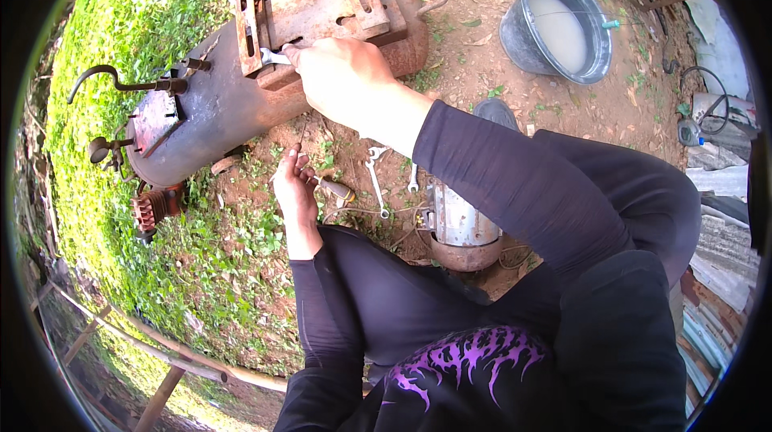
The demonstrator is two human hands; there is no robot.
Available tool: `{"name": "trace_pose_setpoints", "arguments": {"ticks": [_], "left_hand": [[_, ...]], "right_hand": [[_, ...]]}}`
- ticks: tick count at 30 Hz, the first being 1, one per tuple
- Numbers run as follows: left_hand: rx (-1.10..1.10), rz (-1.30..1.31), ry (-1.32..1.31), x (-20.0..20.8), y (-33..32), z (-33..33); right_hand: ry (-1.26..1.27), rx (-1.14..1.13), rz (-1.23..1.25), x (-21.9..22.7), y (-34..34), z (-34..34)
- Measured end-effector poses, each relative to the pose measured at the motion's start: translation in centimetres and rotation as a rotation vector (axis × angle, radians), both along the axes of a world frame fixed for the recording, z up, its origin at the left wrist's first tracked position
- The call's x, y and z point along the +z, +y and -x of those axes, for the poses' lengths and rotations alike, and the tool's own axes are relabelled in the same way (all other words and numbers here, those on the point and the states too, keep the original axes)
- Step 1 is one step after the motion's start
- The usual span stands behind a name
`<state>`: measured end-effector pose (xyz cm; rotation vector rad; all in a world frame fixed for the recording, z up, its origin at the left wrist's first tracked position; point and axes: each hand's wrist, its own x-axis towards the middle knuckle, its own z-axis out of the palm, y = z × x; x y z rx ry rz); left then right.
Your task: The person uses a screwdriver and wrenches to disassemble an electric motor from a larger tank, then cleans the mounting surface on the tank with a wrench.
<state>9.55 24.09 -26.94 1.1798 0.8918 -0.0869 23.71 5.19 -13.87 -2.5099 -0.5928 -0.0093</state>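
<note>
My right hand point(342, 74) is closed around a wrench point(273, 57), whose silver head rests against the edge of a rusty slotted bracket point(249, 26). This bracket sits on top of a rusty, dark metal tank point(233, 102) lying on its side. My left hand point(295, 187) hovers low beside the tank, palm turned up, its fingers loosely bent and apart, with nothing visible in them. Close to it on the ground lies a tool with a rounded handle point(338, 189). A combination wrench point(377, 184) and another wrench point(413, 178) lie between my legs and the tank.
A silver electric motor point(463, 219) with a cable stands by my legs. Far right is a black bucket point(591, 70) of cloudy liquid. A bent pipe point(104, 74), a gauge point(98, 150) and a finned reddish part point(158, 205) are at the tank's left end.
</note>
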Motion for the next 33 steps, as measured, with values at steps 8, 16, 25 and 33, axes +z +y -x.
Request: {"name": "trace_pose_setpoints", "arguments": {"ticks": [8,16,25,33], "left_hand": [[0.032,0.071,-0.051,0.2,0.3,0.8],[0.090,0.072,-0.073,1.4,-0.2,0.8],[0.047,-0.230,-0.152,3.4,-3.7,3.0],[-0.043,-0.449,-0.065,10.5,-4.0,1.3]], "right_hand": [[-0.134,0.108,0.333,3.6,1.6,-2.9],[-0.330,0.600,0.439,5.1,-0.2,-11.5],[-0.286,0.720,0.292,4.5,-1.5,-13.1],[-0.217,1.015,0.188,3.6,-0.6,-17.2]]}}
